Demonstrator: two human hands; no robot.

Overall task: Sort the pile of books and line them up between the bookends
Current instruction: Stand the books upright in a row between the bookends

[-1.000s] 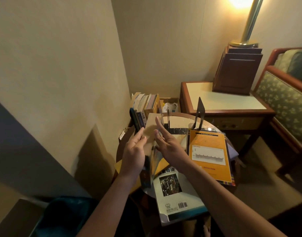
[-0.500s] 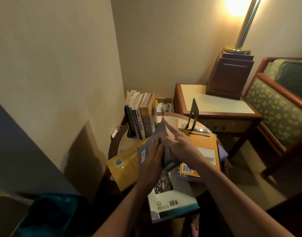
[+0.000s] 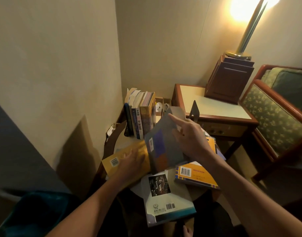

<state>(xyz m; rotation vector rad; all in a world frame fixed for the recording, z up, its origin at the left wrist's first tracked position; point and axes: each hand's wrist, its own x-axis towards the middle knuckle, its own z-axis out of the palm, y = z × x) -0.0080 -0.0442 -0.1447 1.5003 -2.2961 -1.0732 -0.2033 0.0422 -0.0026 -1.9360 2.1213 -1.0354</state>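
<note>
Several books (image 3: 141, 115) stand upright in a row at the back left of a small round table (image 3: 196, 194). A dark bookend (image 3: 194, 111) stands to their right, leaving a gap. My right hand (image 3: 189, 135) grips a grey-blue book (image 3: 161, 146) tilted on edge, index finger stretched along its cover. My left hand (image 3: 131, 163) rests flat on a yellow book (image 3: 112, 162) lying at the table's left. A white book with a photo (image 3: 164, 199) and an orange book (image 3: 196, 175) lie flat near me.
A wooden side table (image 3: 215, 106) with a brown lamp base (image 3: 229, 79) stands behind the round table. An upholstered armchair (image 3: 277, 120) is at the right. A cream wall (image 3: 61, 74) runs close along the left. A teal bin (image 3: 35, 214) sits at lower left.
My left hand has left the grey-blue book and dropped onto the yellow book. My right hand keeps the grey-blue book, now tilted up nearer the gap by the standing row.
</note>
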